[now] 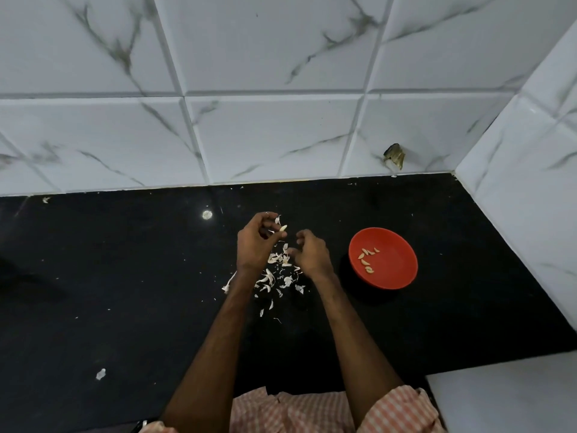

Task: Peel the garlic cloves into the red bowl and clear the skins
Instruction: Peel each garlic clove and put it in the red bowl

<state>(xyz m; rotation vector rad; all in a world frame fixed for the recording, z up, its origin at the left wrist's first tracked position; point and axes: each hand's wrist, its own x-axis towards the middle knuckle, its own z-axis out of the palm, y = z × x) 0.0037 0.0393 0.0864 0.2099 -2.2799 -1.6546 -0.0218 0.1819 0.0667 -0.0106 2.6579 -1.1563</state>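
My left hand (254, 242) is raised over the black counter and pinches a pale garlic clove (283, 228) at its fingertips, with a strip of skin sticking up beside it. My right hand (310, 253) hovers just to the right with its fingers curled; whether it holds a bit of skin I cannot tell. Below and between both hands lies a scatter of white garlic skins (271, 278). The red bowl (394, 276) sits to the right of my right hand and holds several peeled cloves (367, 259) on its left side.
The black counter (125, 292) runs to a white marble-tiled wall at the back and on the right. Stray skin flakes lie at the far left (46, 200) and near left (100, 374). A white surface (505, 398) adjoins the counter at the near right.
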